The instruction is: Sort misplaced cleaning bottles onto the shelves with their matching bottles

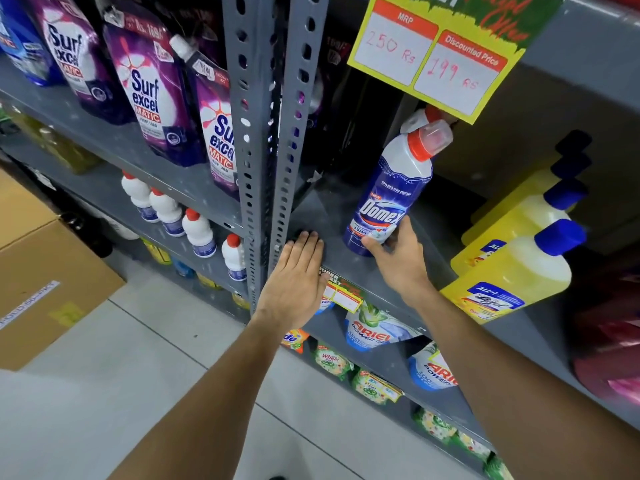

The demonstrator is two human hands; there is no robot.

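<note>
Bright even indoor light, soft shadows under shelves, wide-angle bending at edges, right edge blurred

We see a grey metal shelf (349,271) carrying a blue Domex bottle (388,199) beside yellow blue-capped bottles (516,268).

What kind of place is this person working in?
Most likely a supermarket's cleaning aisle. A yellow price sign shows MRP and a discounted price, grey slotted metal shelves hold rows of detergent pouches, and the right hand grips a Domex bottle standing beside yellow cleaner bottles.
</note>
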